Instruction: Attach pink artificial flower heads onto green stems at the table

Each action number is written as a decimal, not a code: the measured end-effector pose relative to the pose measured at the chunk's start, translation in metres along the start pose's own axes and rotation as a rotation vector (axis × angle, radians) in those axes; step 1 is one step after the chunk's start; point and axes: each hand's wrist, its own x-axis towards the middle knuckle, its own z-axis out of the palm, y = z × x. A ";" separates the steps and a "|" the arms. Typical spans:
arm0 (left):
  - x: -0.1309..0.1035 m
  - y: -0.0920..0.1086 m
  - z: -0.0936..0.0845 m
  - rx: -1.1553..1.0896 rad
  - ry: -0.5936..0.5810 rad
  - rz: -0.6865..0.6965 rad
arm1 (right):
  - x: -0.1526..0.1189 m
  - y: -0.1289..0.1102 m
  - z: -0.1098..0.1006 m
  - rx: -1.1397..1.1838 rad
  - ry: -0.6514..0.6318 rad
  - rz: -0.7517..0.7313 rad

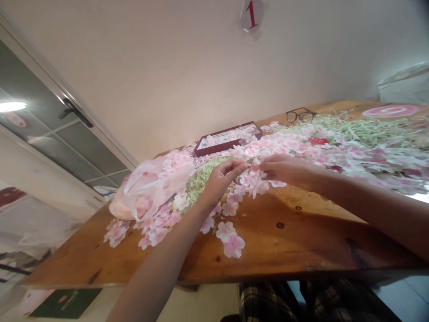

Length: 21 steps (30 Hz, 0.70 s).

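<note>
We pinch a pink fabric flower cluster (256,181) between left hand (221,179) and right hand (284,171), fingers clamped, above the wooden surface (295,237).

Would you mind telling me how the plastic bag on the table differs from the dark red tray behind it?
The plastic bag is soft, crumpled and see-through pink; the tray is stiff, flat and dark red with straight edges. The bag bulges near the table's left end, closer to the left hand; the tray lies farther back by the wall. The bag wraps its contents; the tray lies open on top. Both hold pink flowers.
</note>
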 end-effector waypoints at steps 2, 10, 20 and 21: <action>0.000 -0.001 0.000 0.017 0.003 -0.004 | -0.002 -0.008 0.000 -0.187 0.092 -0.080; 0.001 -0.001 -0.001 0.080 0.038 0.010 | -0.006 -0.019 0.003 -0.626 0.230 -0.270; 0.002 -0.004 -0.002 0.138 0.041 0.000 | -0.004 -0.016 0.002 -0.723 0.254 -0.300; 0.002 -0.005 -0.002 0.141 0.037 -0.002 | -0.004 -0.016 0.002 -0.731 0.258 -0.308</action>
